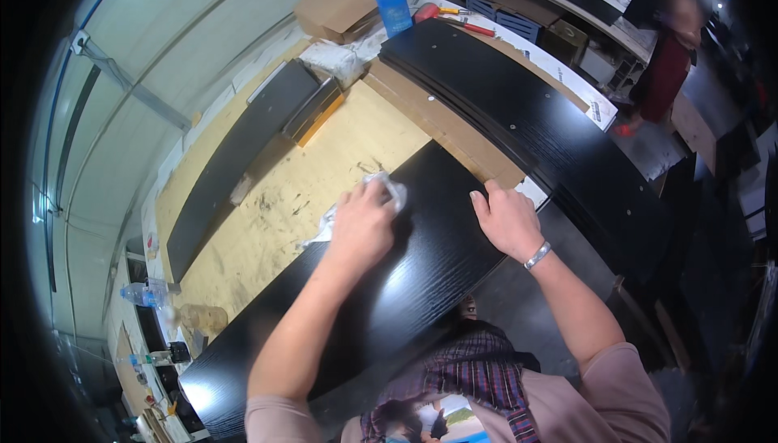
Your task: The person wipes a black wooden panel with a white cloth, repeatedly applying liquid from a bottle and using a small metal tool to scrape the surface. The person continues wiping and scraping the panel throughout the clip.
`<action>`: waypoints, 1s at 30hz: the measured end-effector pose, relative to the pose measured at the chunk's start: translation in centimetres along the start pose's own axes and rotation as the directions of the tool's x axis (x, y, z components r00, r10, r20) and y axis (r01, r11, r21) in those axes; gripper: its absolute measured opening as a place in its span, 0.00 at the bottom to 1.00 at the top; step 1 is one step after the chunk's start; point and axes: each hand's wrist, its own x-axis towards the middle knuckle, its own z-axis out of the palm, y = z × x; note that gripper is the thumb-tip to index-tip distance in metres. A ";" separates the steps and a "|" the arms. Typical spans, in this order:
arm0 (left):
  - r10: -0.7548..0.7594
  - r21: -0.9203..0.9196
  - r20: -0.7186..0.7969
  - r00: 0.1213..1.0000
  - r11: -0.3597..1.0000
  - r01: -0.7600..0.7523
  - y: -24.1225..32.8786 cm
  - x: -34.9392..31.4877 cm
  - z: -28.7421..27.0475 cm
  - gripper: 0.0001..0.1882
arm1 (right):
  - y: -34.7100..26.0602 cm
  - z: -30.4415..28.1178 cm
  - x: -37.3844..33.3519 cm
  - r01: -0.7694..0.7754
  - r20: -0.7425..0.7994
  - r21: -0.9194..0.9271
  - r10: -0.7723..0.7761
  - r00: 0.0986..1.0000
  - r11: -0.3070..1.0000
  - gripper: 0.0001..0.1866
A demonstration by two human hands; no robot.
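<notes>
In front of me a long glossy black board (pixel 429 236) with a fine wood grain lies slantwise across the table. My left hand (pixel 362 220) is closed on a crumpled white cloth (pixel 395 190) and presses it against the board near its far edge. Part of the cloth hangs out past the wrist side. At the board's right end my right hand (pixel 510 220) holds the edge, thumb on the upper side; its other fingers are partly hidden. A silver bracelet (pixel 537 255) circles the right wrist.
Stacked curved black panels (pixel 519 115) lie at the right. Another dark panel (pixel 243 151) stands at the left on the stained yellow tabletop (pixel 284 208). Farther back are a blue bottle (pixel 393 9), a cardboard box (pixel 336 1) and a red-handled tool (pixel 478 29). A person (pixel 668 54) stands far right.
</notes>
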 end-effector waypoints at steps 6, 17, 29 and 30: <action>0.020 0.057 -0.078 0.997 0.998 -0.015 -0.1 -2.1 -1.0 0.16 | 0.4 0.6 -0.1 0.011 -0.058 0.029 -0.010 0.998 1.000 0.20; -0.346 0.036 0.002 0.938 0.938 0.345 -3.3 -15.4 -4.9 0.19 | 0.7 0.8 0.0 0.031 -0.070 0.003 -0.031 0.997 1.000 0.20; -0.163 -0.222 -0.174 0.971 0.967 0.123 1.0 -7.2 -0.6 0.09 | 0.0 1.1 -0.3 0.058 -0.056 -0.038 -0.060 0.997 0.998 0.21; -0.190 -0.231 -0.136 0.972 0.960 0.156 0.9 -8.6 -1.2 0.10 | -0.2 1.0 -0.3 0.048 -0.046 -0.045 -0.050 0.998 0.998 0.21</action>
